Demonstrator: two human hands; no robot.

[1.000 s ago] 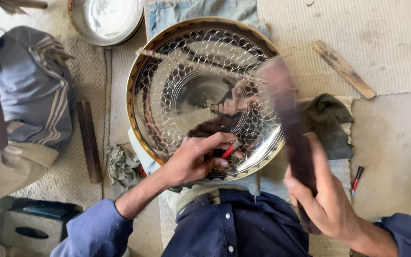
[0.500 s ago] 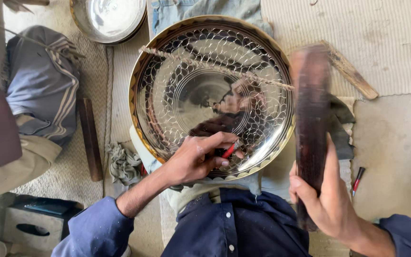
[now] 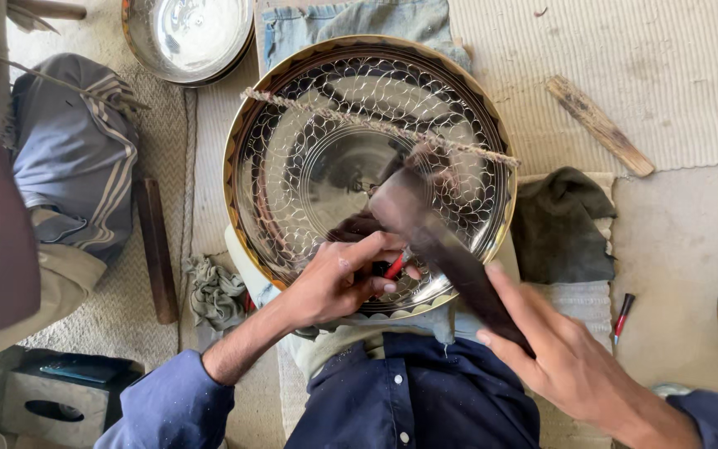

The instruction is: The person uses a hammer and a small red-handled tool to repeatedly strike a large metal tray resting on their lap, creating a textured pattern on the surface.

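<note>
Just ahead of both hands lies the big engraved brass tray (image 3: 292,108), right hand (image 3: 571,357) gripping a dark wooden mallet (image 3: 450,249) slanting up-left toward the red-handled chisel (image 3: 393,266) pinched in the nearer left hand (image 3: 334,283).

The person wore a dark navy button-up shirt with pale buttons down the front, flecked with fine light dust. Its long sleeves were pushed back above the wrists, leaving the left hand (image 3: 338,281) and right hand (image 3: 567,357) bare
</note>
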